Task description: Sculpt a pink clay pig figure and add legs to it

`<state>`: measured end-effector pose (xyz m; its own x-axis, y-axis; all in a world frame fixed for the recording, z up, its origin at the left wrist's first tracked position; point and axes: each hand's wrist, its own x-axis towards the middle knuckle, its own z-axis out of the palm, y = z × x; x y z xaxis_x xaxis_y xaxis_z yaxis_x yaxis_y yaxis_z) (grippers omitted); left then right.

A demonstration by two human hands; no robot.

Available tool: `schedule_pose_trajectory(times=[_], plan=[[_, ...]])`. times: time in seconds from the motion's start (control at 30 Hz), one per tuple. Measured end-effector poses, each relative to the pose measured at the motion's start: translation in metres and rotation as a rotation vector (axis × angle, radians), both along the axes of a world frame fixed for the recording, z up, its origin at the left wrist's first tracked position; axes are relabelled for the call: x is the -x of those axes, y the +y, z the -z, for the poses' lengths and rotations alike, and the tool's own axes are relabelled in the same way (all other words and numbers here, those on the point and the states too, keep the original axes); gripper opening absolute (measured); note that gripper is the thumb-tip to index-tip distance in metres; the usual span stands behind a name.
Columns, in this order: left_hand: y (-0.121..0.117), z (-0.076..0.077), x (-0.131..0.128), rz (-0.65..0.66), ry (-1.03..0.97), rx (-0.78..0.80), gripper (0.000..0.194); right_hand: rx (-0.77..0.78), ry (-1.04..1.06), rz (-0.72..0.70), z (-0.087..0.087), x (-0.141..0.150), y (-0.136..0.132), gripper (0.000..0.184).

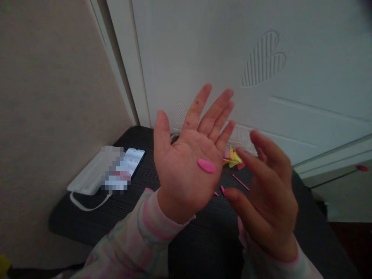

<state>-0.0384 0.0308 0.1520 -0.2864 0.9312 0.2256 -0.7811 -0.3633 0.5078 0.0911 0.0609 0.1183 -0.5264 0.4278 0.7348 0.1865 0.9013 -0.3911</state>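
My left hand [188, 170] is raised over the table, palm up and fingers spread. On its palm, toward the little-finger side, lies a flat, oval pink piece [206, 166] that looks like modelling clay. To the right, my right hand [266, 193] hovers with thumb and fingers apart and nothing between them; it does not touch the pink piece. Below and between the hands, a small pointed pink piece [222, 190] and a thin pink stick [240, 182] lie on the table. Behind them are colourful packets [232, 157], partly hidden by my hands.
The dark table [116, 221] stands against a white door panel [203, 46] with heart-shaped relief. At its left lie a phone [136, 159] with a lit screen and a white object [90, 174] with a white cable or strap. A beige wall [58, 97] borders the left.
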Motion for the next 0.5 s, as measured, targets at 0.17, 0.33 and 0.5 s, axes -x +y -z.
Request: schedule_pose_trajectory(times=[0.17, 0.33, 0.5], plan=[[-0.001, -0.001, -0.008, -0.019, 0.024, -0.016, 0.061, 0.088, -0.022, 0.004, -0.003, 0.005, -0.009, 0.036], [-0.003, -0.003, -0.016, -0.167, 0.157, 0.065, 0.064, 0.152, 0.004, 0.037, -0.008, 0.007, -0.015, 0.024], [-0.005, -0.002, -0.02, -0.114, 0.143, -0.023, 0.06, 0.089, 0.047, 0.043, -0.012, 0.006, -0.014, 0.015]])
